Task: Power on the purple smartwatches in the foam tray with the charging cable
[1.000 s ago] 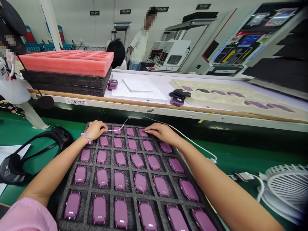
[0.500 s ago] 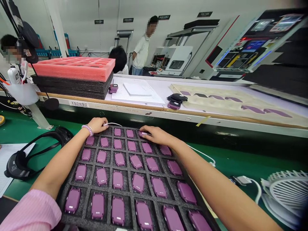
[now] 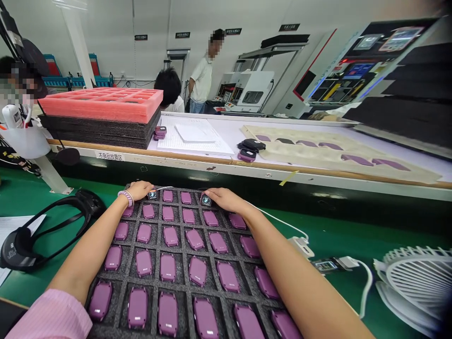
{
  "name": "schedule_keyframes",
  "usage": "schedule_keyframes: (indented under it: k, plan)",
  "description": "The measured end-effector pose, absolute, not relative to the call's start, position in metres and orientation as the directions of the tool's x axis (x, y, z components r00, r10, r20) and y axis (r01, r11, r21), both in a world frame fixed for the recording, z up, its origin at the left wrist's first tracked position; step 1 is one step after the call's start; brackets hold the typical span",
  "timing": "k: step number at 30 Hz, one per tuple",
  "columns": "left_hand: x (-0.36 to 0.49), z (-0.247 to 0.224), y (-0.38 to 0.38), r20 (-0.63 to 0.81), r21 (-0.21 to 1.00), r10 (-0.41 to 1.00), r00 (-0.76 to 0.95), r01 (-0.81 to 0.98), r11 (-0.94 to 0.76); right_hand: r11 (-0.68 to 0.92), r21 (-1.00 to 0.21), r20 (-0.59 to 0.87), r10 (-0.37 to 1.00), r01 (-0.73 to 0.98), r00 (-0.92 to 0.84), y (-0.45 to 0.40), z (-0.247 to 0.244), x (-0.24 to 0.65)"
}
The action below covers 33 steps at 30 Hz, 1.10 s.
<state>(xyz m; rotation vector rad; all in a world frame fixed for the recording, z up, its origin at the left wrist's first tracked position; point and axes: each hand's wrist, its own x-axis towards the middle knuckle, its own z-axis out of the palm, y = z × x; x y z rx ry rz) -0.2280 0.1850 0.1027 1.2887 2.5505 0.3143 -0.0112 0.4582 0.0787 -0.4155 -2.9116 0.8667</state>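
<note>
A black foam tray [image 3: 132, 263] holds rows of purple watch bodies [image 3: 167, 267], most lying with their backs up. At the tray's far left corner, my left hand [image 3: 140, 190] grips a watch [image 3: 152, 194] whose lit screen faces me. My right hand [image 3: 224, 197] holds another watch [image 3: 206, 199], also with its screen lit, over the far row. A white cable [image 3: 165, 188] runs near my left hand, and a second one [image 3: 278, 219] extends to the right behind my right forearm.
Beyond the tray is a raised shelf [image 3: 197, 165] with stacked pink and black foam [image 3: 102, 104], papers and watches. A black headband device [image 3: 21, 249] lies left; a white fan [image 3: 420, 278] and a cabled watch [image 3: 326, 265] are right. People are behind.
Both hands have turned their watches so that the lit screens now show. The view has shifted slightly, and a white adapter and the cabled watch's screen have come into sight at the right.
</note>
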Motion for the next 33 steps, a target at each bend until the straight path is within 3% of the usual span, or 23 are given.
schedule_keyframes:
  k: [11, 17, 21, 26, 33]
  plan:
    - [-0.226, 0.099, 0.187, -0.129, 0.292, 0.813, -0.567, 0.762, 0.578, 0.839, -0.45, 0.018, 0.352, 0.307, -0.936, 0.453, 0.078, -0.012]
    - [-0.227, 0.096, 0.188, -0.132, 0.332, 0.806, -0.577, 0.741, 0.584, 0.858, -0.435, 0.183, 0.38, 0.272, -0.907, 0.446, 0.077, -0.014]
    - [-0.226, 0.096, 0.188, -0.117, 0.398, 0.802, -0.585, 0.712, 0.578, 0.904, -0.419, 0.265, 0.213, 0.086, -0.941, 0.423, 0.076, -0.023]
    - [-0.222, 0.097, 0.187, -0.055, 0.521, 0.768, -0.639, 0.638, 0.568, 0.916, -0.393, 0.252, 0.023, -0.08, -0.967, 0.402, 0.069, -0.031]
    - [-0.213, 0.105, 0.193, 0.129, 0.646, 0.618, -0.775, 0.539, 0.541, 0.899, -0.429, 0.203, 0.001, -0.088, -0.979, 0.405, 0.078, -0.041]
